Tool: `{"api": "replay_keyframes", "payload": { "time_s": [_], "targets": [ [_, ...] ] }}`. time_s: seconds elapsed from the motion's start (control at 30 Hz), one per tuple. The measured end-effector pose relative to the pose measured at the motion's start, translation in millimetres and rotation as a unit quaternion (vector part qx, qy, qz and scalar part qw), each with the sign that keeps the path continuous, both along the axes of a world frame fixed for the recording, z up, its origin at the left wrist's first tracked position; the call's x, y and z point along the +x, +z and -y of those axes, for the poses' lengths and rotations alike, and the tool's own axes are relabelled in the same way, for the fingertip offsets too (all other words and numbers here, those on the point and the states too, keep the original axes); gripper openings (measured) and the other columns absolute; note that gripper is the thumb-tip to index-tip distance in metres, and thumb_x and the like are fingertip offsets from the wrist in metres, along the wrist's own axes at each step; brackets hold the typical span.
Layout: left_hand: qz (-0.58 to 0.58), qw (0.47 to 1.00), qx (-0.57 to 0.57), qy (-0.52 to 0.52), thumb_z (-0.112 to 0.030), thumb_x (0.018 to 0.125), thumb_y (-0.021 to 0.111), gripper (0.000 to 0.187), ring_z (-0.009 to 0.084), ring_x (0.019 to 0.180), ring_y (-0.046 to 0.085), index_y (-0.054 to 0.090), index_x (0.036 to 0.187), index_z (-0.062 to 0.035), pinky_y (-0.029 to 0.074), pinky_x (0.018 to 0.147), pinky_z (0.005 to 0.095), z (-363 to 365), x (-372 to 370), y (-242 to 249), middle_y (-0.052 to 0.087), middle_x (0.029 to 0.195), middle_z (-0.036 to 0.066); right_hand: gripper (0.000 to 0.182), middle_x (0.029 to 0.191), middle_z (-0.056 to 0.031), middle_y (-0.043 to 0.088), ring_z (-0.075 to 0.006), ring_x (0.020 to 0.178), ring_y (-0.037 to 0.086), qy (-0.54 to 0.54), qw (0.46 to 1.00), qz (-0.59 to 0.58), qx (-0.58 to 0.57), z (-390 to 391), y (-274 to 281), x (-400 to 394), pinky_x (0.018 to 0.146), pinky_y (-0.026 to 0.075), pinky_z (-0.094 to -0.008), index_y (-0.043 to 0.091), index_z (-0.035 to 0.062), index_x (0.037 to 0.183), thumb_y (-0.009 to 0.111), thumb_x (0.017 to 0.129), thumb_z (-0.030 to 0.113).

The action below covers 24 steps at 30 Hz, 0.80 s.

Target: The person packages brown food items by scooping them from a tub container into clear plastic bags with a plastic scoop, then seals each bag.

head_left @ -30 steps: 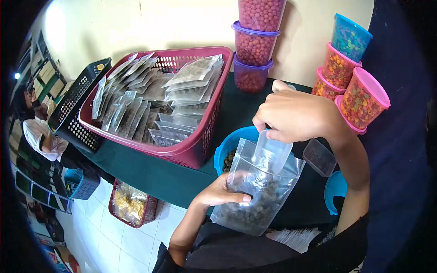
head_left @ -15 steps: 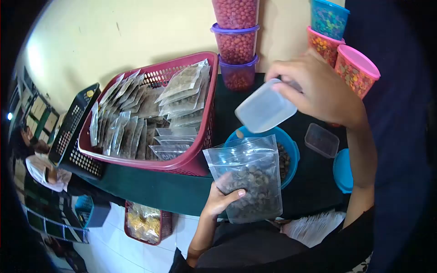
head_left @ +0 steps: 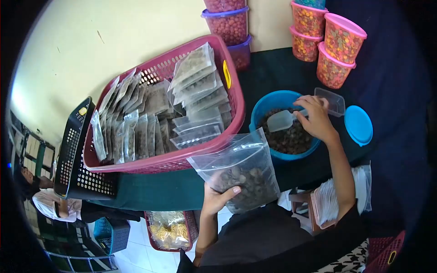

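My left hand (head_left: pixel 218 195) grips a clear pouch (head_left: pixel 248 184) from its lower left side, thumb across the front. Dark round pieces fill the pouch's lower part, and its top is flat and wrinkled. My right hand (head_left: pixel 316 116) has its fingers closed on a translucent white scoop (head_left: pixel 280 121), which rests over the dark pieces (head_left: pixel 291 140) inside a blue bowl (head_left: pixel 264 102). The bowl stands on the dark green table, just beyond the pouch.
Left of the bowl is a maroon basket (head_left: pixel 182 164) of filled pouches, beside a black basket (head_left: pixel 68 150). A clear container (head_left: pixel 334 102), blue lid (head_left: pixel 358 125) and stacked tubs (head_left: pixel 343 41) lie beyond. A person (head_left: pixel 50 200) is at far left.
My right hand has brought the scoop down from above the pouch into the bowl. The view has shifted, showing more of the bowl and the table's right side. My left hand still holds the pouch.
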<state>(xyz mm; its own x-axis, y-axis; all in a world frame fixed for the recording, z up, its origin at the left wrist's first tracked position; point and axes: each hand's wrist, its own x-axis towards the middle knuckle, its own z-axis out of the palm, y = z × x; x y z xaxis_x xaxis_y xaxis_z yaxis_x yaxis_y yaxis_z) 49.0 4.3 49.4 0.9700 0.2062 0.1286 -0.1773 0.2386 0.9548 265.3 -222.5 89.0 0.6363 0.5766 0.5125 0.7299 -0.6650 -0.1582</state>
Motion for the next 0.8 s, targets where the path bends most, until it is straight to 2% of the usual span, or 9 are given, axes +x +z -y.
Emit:
{"api": "replay_keyframes", "payload": {
  "time_s": [0.07, 0.13, 0.17, 0.27, 0.4, 0.53, 0.57, 0.67, 0.8],
  "targets": [
    [0.010, 1.000, -0.016, -0.002, -0.003, 0.068, 0.067, 0.044, 0.0165, 0.087, 0.057, 0.048, 0.108, 0.0046, 0.044, 0.078, 0.0292, -11, -11, -4, 0.060, 0.092, 0.011, 0.019, 0.090, -0.0084, 0.057, -0.0232, 0.087, 0.053, 0.038, 0.971, -0.163, 0.172, -9, 15, -44, 0.086, 0.033, -0.0366, 0.058, 0.0039, 0.092, 0.056, 0.077, 0.015],
    [0.005, 0.999, -0.033, -0.009, -0.003, 0.068, 0.066, 0.044, 0.0167, 0.086, 0.057, 0.048, 0.107, 0.0046, 0.044, 0.078, 0.0293, -21, -21, -4, 0.060, 0.092, 0.011, 0.022, 0.090, -0.0086, 0.059, -0.0172, 0.084, 0.056, 0.091, 0.867, -0.392, 0.293, -23, 22, -95, 0.080, 0.041, -0.0308, 0.057, 0.0013, 0.096, 0.056, 0.078, 0.015],
    [-0.001, 0.999, -0.029, -0.036, -0.002, 0.068, 0.066, 0.044, 0.0153, 0.087, 0.056, 0.048, 0.108, 0.0045, 0.044, 0.078, 0.0283, -27, -25, -7, 0.060, 0.094, 0.010, 0.024, 0.090, -0.0094, 0.060, -0.0131, 0.081, 0.057, 0.146, 0.862, -0.383, 0.298, -30, 10, -110, 0.073, 0.045, -0.0262, 0.057, -0.0003, 0.097, 0.058, 0.078, 0.014],
    [-0.081, 0.994, -0.021, -0.076, -0.003, 0.069, 0.066, 0.044, 0.0135, 0.089, 0.053, 0.048, 0.108, 0.0042, 0.043, 0.079, 0.0267, -33, -33, -5, 0.059, 0.096, 0.009, 0.029, 0.091, -0.0112, 0.059, -0.0132, 0.082, 0.056, 0.187, 0.738, -0.495, 0.417, -67, -18, -152, 0.076, 0.045, -0.0253, 0.054, -0.0040, 0.100, 0.060, 0.079, 0.014],
    [-0.160, 0.981, -0.004, -0.108, -0.008, 0.071, 0.066, 0.042, 0.0088, 0.081, 0.052, 0.050, 0.108, 0.0033, 0.042, 0.071, 0.0232, -41, -47, -25, 0.058, 0.088, 0.003, 0.024, 0.089, -0.0113, 0.059, -0.0139, 0.079, 0.057, 0.112, 0.621, -0.589, 0.505, -97, -56, -170, 0.069, 0.049, -0.0267, 0.054, -0.0030, 0.098, 0.056, 0.081, 0.013],
    [-0.202, 0.969, -0.090, -0.111, -0.017, 0.085, 0.050, 0.031, 0.0093, 0.079, 0.052, 0.048, 0.110, 0.0026, 0.042, 0.070, 0.0227, -42, -57, -30, 0.057, 0.089, 0.004, 0.021, 0.085, -0.0119, 0.059, -0.0170, 0.073, 0.059, 0.039, 0.484, -0.691, 0.535, -101, -82, -175, 0.062, 0.052, -0.0275, 0.055, -0.0011, 0.095, 0.054, 0.082, 0.016],
    [-0.202, 0.969, -0.100, -0.097, -0.020, 0.089, 0.042, 0.032, 0.0111, 0.082, 0.053, 0.047, 0.111, 0.0026, 0.042, 0.071, 0.0226, -41, -60, -31, 0.056, 0.095, 0.006, 0.022, 0.085, -0.0129, 0.059, -0.0182, 0.070, 0.059, 0.027, 0.482, -0.694, 0.534, -102, -85, -178, 0.061, 0.052, -0.0274, 0.054, -0.0019, 0.095, 0.052, 0.083, 0.017],
    [-0.231, 0.962, -0.113, -0.087, -0.022, 0.089, 0.042, 0.034, 0.0122, 0.087, 0.052, 0.048, 0.111, 0.0029, 0.042, 0.074, 0.0222, -51, -62, -39, 0.054, 0.101, 0.008, 0.023, 0.085, -0.0136, 0.059, -0.0177, 0.071, 0.059, 0.075, 0.437, -0.716, 0.539, -101, -84, -183, 0.062, 0.052, -0.0288, 0.053, -0.0028, 0.094, 0.049, 0.085, 0.018],
    [-0.133, 0.987, -0.055, 0.071, -0.018, 0.086, 0.048, 0.023, 0.0103, 0.070, 0.056, 0.057, 0.095, 0.0021, 0.045, 0.061, 0.0214, -54, -59, -42, 0.060, 0.084, 0.008, 0.024, 0.086, -0.0140, 0.059, -0.0180, 0.072, 0.060, 0.073, 0.479, -0.711, 0.510, -103, -79, -195, 0.062, 0.052, -0.0295, 0.052, -0.0039, 0.095, 0.046, 0.086, 0.018]
  ]
}}
